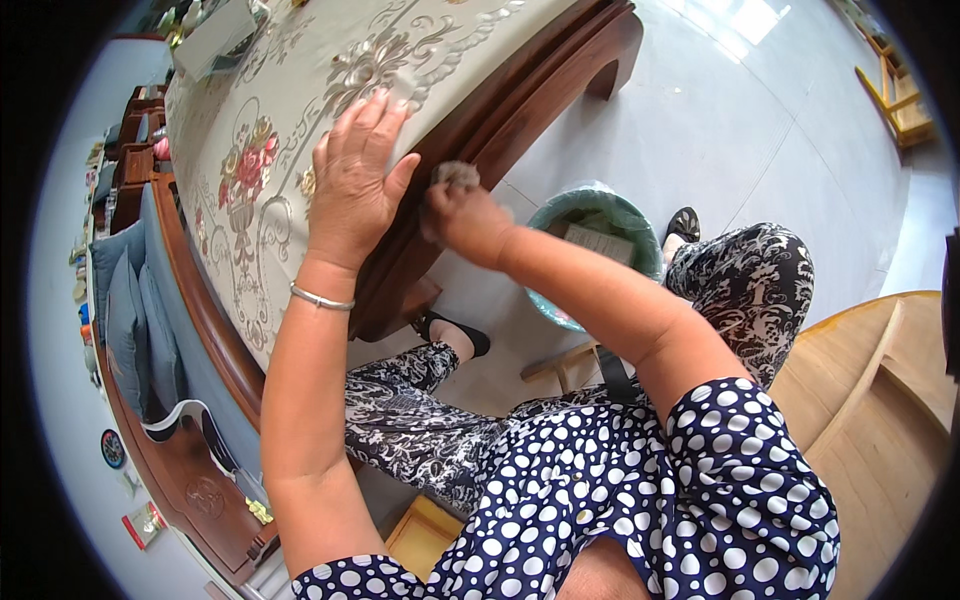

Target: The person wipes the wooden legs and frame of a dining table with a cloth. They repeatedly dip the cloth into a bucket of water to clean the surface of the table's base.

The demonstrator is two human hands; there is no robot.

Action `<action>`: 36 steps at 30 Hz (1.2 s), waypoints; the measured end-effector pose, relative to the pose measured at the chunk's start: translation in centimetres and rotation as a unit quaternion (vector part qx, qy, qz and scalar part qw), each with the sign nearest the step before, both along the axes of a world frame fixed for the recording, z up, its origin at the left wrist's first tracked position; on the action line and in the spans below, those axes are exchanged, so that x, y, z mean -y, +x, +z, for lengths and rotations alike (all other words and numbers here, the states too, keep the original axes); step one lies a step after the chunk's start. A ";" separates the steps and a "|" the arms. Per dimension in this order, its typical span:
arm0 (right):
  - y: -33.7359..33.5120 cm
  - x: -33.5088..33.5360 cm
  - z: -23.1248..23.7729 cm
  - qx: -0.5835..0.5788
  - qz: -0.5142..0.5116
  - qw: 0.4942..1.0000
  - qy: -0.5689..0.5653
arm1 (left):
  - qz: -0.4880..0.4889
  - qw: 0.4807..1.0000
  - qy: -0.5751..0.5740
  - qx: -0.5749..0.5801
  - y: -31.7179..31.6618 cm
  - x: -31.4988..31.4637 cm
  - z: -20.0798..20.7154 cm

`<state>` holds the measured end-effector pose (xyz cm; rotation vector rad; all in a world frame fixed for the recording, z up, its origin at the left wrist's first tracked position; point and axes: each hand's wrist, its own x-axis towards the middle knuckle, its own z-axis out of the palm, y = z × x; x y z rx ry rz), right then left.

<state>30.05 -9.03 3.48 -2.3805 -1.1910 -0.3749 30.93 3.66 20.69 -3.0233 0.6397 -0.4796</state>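
Observation:
My left hand (358, 172) lies flat on the cream floral tablecloth (285, 110), fingers stretched out near the table's edge. A silver bangle (322, 299) circles that wrist. My right hand (468, 226) is closed around a crumpled grey-brown rag (456, 176) and is smeared by motion. It is at the dark carved wooden side of the table (520, 88), just below the tabletop; whether the rag touches the wood is hard to tell.
A green bin (648, 235) with a clear liner and something pale inside stands on the tiled floor, beneath my right forearm. A sofa with blue cushions (140, 320) is on the left. A round wooden piece (860, 400) is at the right, a yellow stool (900, 115) at the far right.

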 end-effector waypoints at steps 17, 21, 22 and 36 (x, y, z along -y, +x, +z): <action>-18.8 -19.9 -4.3 -0.021 0.174 0.984 -0.039 | 0.009 1.000 -0.017 0.021 0.0 -0.1 -0.7; -15.3 -15.1 -1.2 -0.075 0.179 0.978 -0.071 | 0.016 1.000 -0.014 0.011 -0.4 -0.4 -0.2; -14.3 -13.5 -0.7 -0.093 0.169 0.977 -0.090 | 0.017 1.000 -0.013 0.008 -0.3 -0.5 -0.4; 12.2 13.9 0.7 -0.373 -0.285 0.846 0.253 | 0.006 1.000 0.002 -0.026 0.1 -0.9 -0.3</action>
